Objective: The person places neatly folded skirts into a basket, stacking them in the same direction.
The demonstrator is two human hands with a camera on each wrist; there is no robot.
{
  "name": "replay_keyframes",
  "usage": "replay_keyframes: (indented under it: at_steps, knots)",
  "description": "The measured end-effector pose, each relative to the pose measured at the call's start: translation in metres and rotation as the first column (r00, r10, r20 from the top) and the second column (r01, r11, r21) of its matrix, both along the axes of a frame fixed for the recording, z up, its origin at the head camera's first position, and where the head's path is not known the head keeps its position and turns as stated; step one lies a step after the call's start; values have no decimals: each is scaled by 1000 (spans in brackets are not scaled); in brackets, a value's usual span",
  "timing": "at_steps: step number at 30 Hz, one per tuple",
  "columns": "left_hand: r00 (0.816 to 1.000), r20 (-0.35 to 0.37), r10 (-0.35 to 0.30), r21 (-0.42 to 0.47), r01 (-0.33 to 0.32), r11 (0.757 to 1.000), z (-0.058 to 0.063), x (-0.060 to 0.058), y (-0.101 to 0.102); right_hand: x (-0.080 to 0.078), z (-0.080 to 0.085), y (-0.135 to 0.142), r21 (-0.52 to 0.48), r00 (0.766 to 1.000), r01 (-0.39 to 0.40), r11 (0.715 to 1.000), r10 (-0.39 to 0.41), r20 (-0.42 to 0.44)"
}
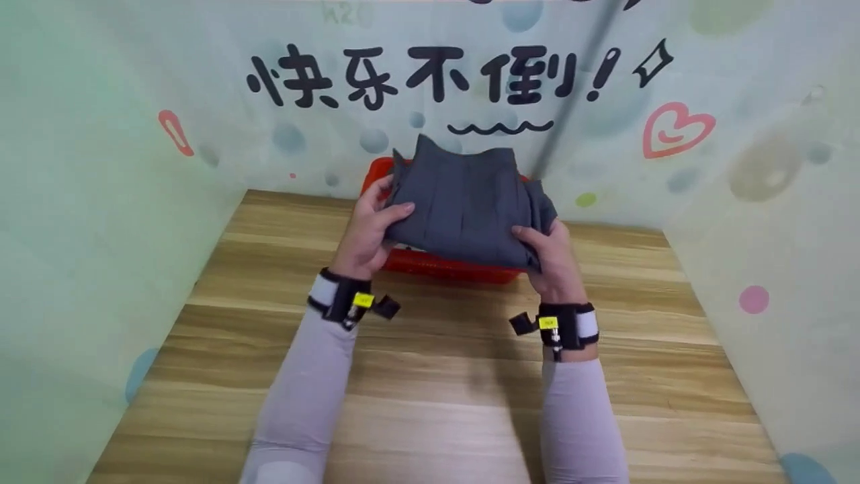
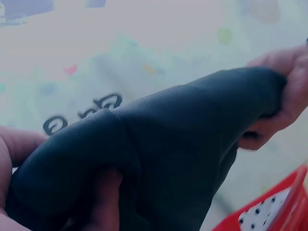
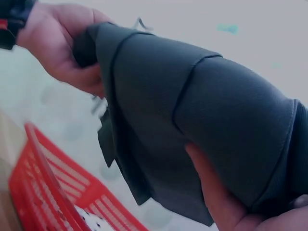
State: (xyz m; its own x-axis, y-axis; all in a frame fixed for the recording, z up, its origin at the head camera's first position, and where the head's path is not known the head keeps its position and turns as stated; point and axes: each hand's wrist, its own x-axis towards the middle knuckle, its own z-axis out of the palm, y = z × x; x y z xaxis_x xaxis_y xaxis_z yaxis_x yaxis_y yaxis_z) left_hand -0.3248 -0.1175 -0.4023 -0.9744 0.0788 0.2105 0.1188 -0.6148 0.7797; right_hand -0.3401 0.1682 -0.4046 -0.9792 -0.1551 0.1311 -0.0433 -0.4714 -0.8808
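Note:
A dark grey pleated skirt (image 1: 463,208), folded into a bundle, is held up between both hands over a red plastic basket (image 1: 450,269). My left hand (image 1: 366,232) grips its left side, thumb on top and the other fingers round the far side and below. On the right side my right hand (image 1: 554,259) grips it the same way. Pleats and loose lower edges of the skirt (image 3: 159,110) hang down in the right wrist view. The bundle hides most of the basket in the head view.
In the basket lies a white cloth with black dots (image 2: 264,211). The basket stands on a wood-grain table (image 1: 430,390), near the back wall (image 1: 322,148) with its printed letters and bubbles. Pale side walls (image 1: 87,235) flank the table.

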Motion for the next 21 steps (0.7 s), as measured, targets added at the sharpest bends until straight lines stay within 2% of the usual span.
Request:
replay_keyframes:
  at_steps: [3, 6, 8, 9, 11, 14, 16, 18, 21]
  knots:
    - [999, 20, 27, -36, -26, 999, -13, -20, 4, -14, -10, 3, 57, 996, 88, 994, -88, -8]
    - [993, 48, 108, -116, -102, 988, -30, -34, 6, -28, -26, 2, 172, 985, 171, 970, -165, -46]
    - [980, 31, 194, -203, -184, 962, -41, -41, 8, -35, -35, 1, 288, 970, 239, 927, -216, -111]
    - [970, 9, 242, -263, -231, 937, -46, -44, 10, -38, -40, -1, 355, 959, 277, 893, -236, -154]
    - [940, -64, 334, -400, -331, 855, -53, -49, 13, -42, -46, -3, 479, 932, 355, 803, -267, -244]
    - [878, -202, 433, -573, -465, 675, -59, -52, 17, -47, -52, -8, 592, 878, 473, 653, -293, -378]
    - [840, -278, 466, -631, -525, 571, -61, -53, 19, -49, -53, -12, 616, 845, 530, 583, -299, -443]
    - [812, -330, 482, -659, -564, 498, -61, -54, 21, -50, -54, -16, 625, 820, 568, 535, -304, -485]
    - [792, -384, 475, -684, -589, 430, -62, -56, 22, -51, -54, -22, 647, 799, 600, 470, -308, -517]
